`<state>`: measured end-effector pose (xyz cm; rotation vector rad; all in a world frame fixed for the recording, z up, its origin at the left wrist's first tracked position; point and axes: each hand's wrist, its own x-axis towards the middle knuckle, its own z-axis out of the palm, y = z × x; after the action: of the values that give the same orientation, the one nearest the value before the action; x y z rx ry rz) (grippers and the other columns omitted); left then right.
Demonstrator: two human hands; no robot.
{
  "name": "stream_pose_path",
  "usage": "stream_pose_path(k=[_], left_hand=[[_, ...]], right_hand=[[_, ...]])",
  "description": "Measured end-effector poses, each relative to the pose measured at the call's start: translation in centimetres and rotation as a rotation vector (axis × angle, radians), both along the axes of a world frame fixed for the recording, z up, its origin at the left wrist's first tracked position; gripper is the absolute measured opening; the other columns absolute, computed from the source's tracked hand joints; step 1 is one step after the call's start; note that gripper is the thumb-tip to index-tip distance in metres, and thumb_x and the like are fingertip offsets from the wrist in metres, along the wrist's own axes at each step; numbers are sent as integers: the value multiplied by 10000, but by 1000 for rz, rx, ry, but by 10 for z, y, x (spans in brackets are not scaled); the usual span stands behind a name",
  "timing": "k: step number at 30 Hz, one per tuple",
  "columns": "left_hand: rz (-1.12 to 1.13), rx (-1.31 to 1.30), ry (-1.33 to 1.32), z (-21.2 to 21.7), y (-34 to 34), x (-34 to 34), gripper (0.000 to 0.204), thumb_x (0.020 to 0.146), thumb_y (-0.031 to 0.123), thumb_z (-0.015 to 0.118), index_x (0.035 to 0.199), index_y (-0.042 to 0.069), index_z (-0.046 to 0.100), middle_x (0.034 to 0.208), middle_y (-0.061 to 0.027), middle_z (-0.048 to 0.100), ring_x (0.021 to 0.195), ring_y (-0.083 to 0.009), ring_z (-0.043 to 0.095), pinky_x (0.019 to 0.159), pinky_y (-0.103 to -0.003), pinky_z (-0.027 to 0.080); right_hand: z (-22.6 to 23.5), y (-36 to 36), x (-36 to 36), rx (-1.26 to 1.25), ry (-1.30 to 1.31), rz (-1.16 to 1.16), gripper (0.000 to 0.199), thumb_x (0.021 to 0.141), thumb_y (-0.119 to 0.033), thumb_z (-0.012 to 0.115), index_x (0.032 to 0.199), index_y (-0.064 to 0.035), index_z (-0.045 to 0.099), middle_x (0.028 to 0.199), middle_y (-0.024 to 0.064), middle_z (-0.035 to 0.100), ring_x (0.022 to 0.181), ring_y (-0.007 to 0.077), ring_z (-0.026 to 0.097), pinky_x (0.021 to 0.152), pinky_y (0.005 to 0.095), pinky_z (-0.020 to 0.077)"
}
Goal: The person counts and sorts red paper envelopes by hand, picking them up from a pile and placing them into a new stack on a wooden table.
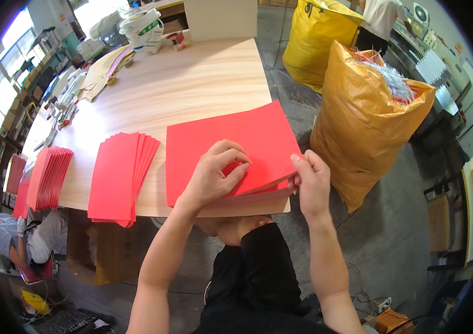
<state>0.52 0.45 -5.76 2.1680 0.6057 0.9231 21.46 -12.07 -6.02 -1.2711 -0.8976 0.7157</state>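
Observation:
A stack of large red paper sheets [225, 139] lies on the table in front of me, its near right corner lifted a little. My right hand [311, 181] pinches that corner, thumb on top and fingers curled beneath the edge. On the top sheet rests my left hand [217, 172], its fingers curled in toward the thumb; I see nothing held in it. To the left of the stack, narrower red folded pieces [116, 178] are fanned out at the table's edge.
Further red bundles [50, 178] lie at the left, near a seated person [8, 234]. A white bucket [142, 30] and tools stand at the back of the wooden table [203, 72]. Right of it, an orange sack [364, 128] of paper scraps and a yellow sack [317, 39] stand on the floor.

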Motion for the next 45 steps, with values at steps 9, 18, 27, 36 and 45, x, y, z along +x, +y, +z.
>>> stream_pose_path(k=[9,18,27,36,45], left_hand=[[-86,120,-12,5,-1,-1,482,837,348,960,1203,82,791,1290,-105,708,1237,-304,702,1039,-451,571],[-128,36,-1,-1,2,-8,588,711,264,1043,1224,111,799,1313,-82,703,1274,-279,689,1094,-440,566],[-123,-112,-103,0,1,-4,569,801,105,958,1332,91,754,1250,-99,732,1262,-261,704,1093,-430,572],[-134,67,104,9,-4,-6,433,951,83,758,1366,207,758,1304,-154,678,1166,-364,699,989,-448,598],[-102,16,23,8,-7,-5,569,779,188,983,1309,187,776,1317,-126,674,1209,-341,703,1000,-455,599]], right_hand=[[15,5,0,-37,286,91,400,1077,-206,693,738,-111,504,633,-8,547,551,95,522,514,267,394],[26,6,5,-70,429,176,384,1090,-246,687,744,-113,589,641,5,601,565,127,641,487,258,392],[27,4,-6,-45,234,86,488,1096,-435,724,755,-124,566,640,-21,590,565,69,601,486,227,384],[31,10,-1,-90,186,130,340,1086,-233,683,785,-79,640,631,-5,614,575,83,588,556,259,431],[28,10,0,-34,293,168,321,1093,-238,686,814,-79,675,643,-15,614,593,73,584,594,250,457]])
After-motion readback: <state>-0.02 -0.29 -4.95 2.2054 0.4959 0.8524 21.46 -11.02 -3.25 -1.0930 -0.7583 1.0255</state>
